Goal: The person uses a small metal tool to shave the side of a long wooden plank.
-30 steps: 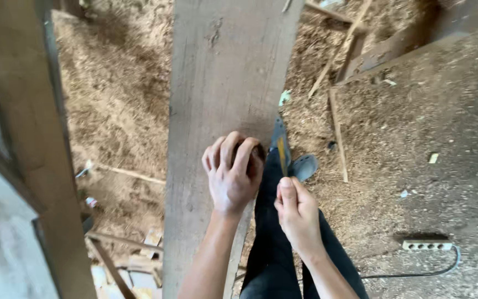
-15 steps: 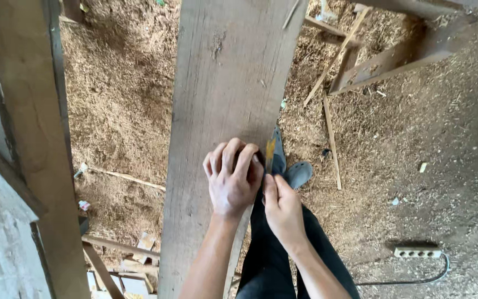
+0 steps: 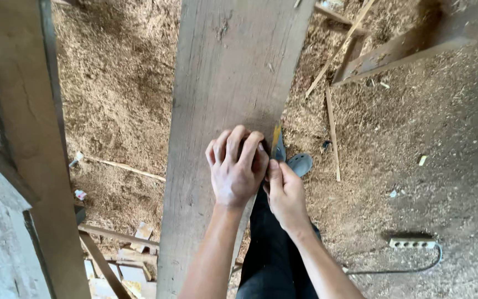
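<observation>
A broad weathered wooden plank [image 3: 233, 72] runs away from me over a sawdust floor. My left hand [image 3: 236, 171] rests on the plank near its right edge, fingers curled tight over something dark that is mostly hidden. My right hand [image 3: 286, 196] is pressed against the left one at the plank's edge. Its thumb and fingers pinch the near end of a thin yellow strip [image 3: 276, 137] that lies along that edge. Below the hands are my leg in dark trousers [image 3: 272, 249] and a grey shoe [image 3: 301, 164].
Sawdust [image 3: 117, 99] covers the floor on both sides. A thick wooden post [image 3: 23, 122] stands at the left. Thin slats [image 3: 333, 133] and a heavier beam [image 3: 399, 50] lie at the upper right. A white power strip [image 3: 412, 242] with a cable lies at the lower right.
My right hand has moved up and left until it touches the left hand at the plank's edge. The left hand has stayed where it was on the plank.
</observation>
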